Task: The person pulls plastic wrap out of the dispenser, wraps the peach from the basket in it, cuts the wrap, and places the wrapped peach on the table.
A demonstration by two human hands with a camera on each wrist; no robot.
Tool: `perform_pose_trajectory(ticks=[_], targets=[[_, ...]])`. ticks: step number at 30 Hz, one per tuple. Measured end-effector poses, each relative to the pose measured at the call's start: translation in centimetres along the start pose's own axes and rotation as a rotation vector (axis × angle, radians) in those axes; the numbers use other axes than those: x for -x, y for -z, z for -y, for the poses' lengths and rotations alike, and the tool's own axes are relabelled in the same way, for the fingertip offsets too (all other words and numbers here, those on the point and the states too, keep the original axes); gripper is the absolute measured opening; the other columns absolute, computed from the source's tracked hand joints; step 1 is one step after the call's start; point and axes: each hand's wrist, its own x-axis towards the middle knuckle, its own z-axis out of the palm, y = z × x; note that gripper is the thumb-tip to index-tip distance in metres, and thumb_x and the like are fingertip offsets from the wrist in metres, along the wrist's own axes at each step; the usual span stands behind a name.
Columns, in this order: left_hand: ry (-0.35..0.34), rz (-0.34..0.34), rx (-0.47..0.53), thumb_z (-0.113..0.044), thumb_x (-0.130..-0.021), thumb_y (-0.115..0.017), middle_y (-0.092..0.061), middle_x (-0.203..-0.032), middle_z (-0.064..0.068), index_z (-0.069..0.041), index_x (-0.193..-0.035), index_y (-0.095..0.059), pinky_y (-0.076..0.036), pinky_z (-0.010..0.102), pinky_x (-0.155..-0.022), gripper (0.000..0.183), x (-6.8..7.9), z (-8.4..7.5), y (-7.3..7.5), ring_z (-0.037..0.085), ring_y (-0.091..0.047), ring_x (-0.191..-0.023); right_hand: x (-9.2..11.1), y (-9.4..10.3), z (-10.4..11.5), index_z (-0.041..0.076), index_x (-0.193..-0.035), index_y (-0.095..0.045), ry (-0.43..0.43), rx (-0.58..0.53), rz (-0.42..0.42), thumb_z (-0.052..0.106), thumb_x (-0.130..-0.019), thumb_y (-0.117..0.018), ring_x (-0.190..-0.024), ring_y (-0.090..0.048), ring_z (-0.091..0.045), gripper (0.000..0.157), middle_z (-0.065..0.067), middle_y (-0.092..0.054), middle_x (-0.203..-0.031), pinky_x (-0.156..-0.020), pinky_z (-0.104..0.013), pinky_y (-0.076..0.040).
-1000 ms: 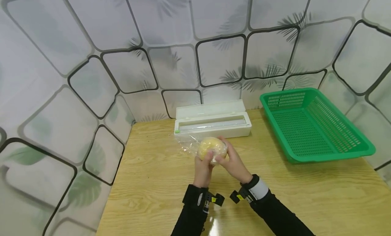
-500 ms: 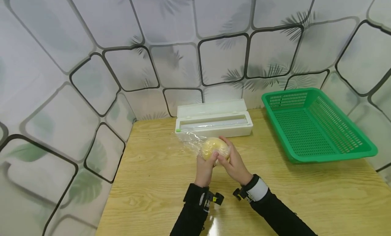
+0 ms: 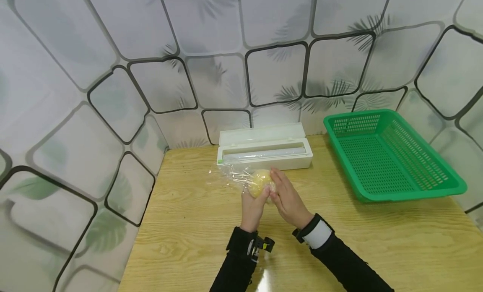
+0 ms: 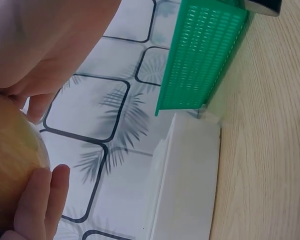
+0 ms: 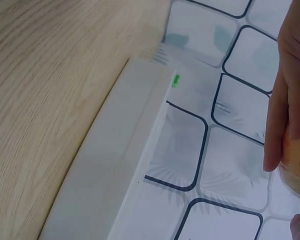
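A round yellow fruit (image 3: 259,182), wrapped in clear cling film, is held up over the table in front of the white box. My left hand (image 3: 252,209) grips it from the left and below, thumb across its near side; left fingers (image 4: 34,205) curve against it in the left wrist view. My right hand (image 3: 289,199) presses on the fruit's right side with fairly straight fingers, hiding part of it. A loose tail of film (image 3: 234,171) sticks out to the left, overlapping the box's front. The right wrist view shows the fruit (image 5: 297,165) only at its edge, under the fingers.
Behind the hands the white cling film box (image 3: 279,161) stands with its lid up and a film roll (image 3: 264,153) inside. On the right is a green plastic basket (image 3: 407,195). A patterned wall covering (image 3: 275,74) closes off the wooden table's (image 3: 181,225) back and left.
The right hand has turned, its fingers now flatter along the fruit's right side. The fruit has shifted slightly and shows less on that side. The left hand keeps its grip.
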Motion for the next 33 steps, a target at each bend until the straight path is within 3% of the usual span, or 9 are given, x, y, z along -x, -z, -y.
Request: perform_pose_trajectory(ticks=[3,6,9,13,18,21,27,30,33], targets=[[-0.026,-0.011,-0.019,-0.002,-0.08,-0.061,-0.057,-0.102,0.012,0.006,-0.113,-0.048,-0.045,0.031,-0.079,0.036,0.2,-0.8,-0.1,0.02,-0.055,-0.092,0.1,-0.2,-0.2,-0.012,-0.129,-0.032,0.046,0.045,-0.002,0.034,-0.098,-0.02,-0.115,-0.035,-0.04,0.057,-0.031,-0.033,-0.126,-0.103,-0.033,-0.02],[-0.037,-0.017,-0.028,-0.001,-0.079,-0.06,-0.057,-0.101,0.013,0.006,-0.112,-0.049,-0.046,0.032,-0.078,0.035,0.2,-0.8,-0.1,0.02,-0.055,-0.091,0.4,-0.4,-0.2,-0.001,-0.138,-0.024,0.024,0.009,0.016,0.037,-0.097,-0.019,-0.118,-0.033,-0.038,0.056,-0.031,-0.029,-0.129,-0.098,-0.039,-0.029],[-0.032,-0.006,-0.036,-0.004,-0.08,-0.062,-0.058,-0.102,0.011,0.004,-0.113,-0.049,-0.046,0.032,-0.079,0.036,-0.1,0.1,0.1,0.019,-0.055,-0.092,0.7,-0.6,-0.2,0.009,-0.141,-0.021,-0.019,-0.139,0.022,0.036,-0.096,-0.02,-0.122,-0.027,-0.037,0.052,-0.031,-0.025,-0.132,-0.097,-0.04,-0.029],[-0.024,0.037,-0.031,-0.012,-0.079,-0.065,-0.057,-0.105,0.009,0.0,-0.115,-0.048,-0.046,0.031,-0.08,0.041,-0.7,1.7,0.7,0.019,-0.055,-0.095,-0.1,0.5,0.8,0.0,-0.133,-0.033,-0.073,-0.38,0.02,0.008,-0.095,-0.035,-0.118,-0.025,-0.047,0.039,-0.037,-0.025,-0.13,-0.101,-0.029,-0.023],[0.032,0.11,-0.054,-0.015,-0.08,-0.065,-0.053,-0.11,0.01,0.0,-0.12,-0.043,-0.046,0.032,-0.08,0.048,-1.1,1.9,1.4,0.021,-0.053,-0.098,-0.7,1.5,0.6,0.002,-0.129,-0.042,-0.18,-0.606,0.1,-0.015,-0.084,-0.046,-0.122,-0.026,-0.039,0.049,-0.036,-0.024,-0.131,-0.093,-0.021,-0.032],[0.073,0.163,-0.1,-0.015,-0.081,-0.065,-0.05,-0.114,0.012,0.0,-0.124,-0.037,-0.044,0.032,-0.082,0.054,-1.2,1.6,1.9,0.021,-0.051,-0.101,-0.2,1.4,-0.5,-0.002,-0.132,-0.036,-0.296,-0.713,0.2,-0.011,-0.087,-0.044,-0.125,-0.024,-0.027,0.047,-0.029,-0.019,-0.137,-0.088,-0.021,-0.038],[0.074,0.289,-0.093,-0.009,-0.088,-0.052,-0.044,-0.119,0.018,0.001,-0.13,-0.031,-0.043,0.033,-0.082,0.048,-1.4,0.4,2.7,0.023,-0.048,-0.103,-0.4,1.8,-1.5,0.0,-0.138,-0.021,-0.523,-0.829,0.313,-0.001,-0.087,-0.051,-0.127,-0.021,-0.031,0.058,-0.018,-0.015,-0.142,-0.088,-0.031,-0.041],[0.069,0.317,-0.103,-0.008,-0.09,-0.044,-0.043,-0.117,0.021,0.005,-0.13,-0.027,-0.044,0.032,-0.08,0.045,-1.2,-0.5,2.7,0.022,-0.048,-0.099,-0.8,2.2,-1.7,0.001,-0.134,-0.027,-0.549,-0.82,0.355,0.001,-0.085,-0.056,-0.129,-0.015,-0.031,0.057,-0.017,-0.013,-0.143,-0.089,-0.037,-0.039],[0.032,0.322,-0.171,-0.008,-0.089,-0.045,-0.044,-0.114,0.022,0.008,-0.127,-0.029,-0.042,0.029,-0.079,0.044,-0.9,-1.2,2.7,0.021,-0.047,-0.096,-1.0,2.4,-1.9,0.005,-0.13,-0.029,-0.53,-0.784,0.423,0.003,-0.083,-0.059,-0.127,-0.021,-0.033,0.056,-0.02,-0.019,-0.14,-0.09,-0.041,-0.038]])
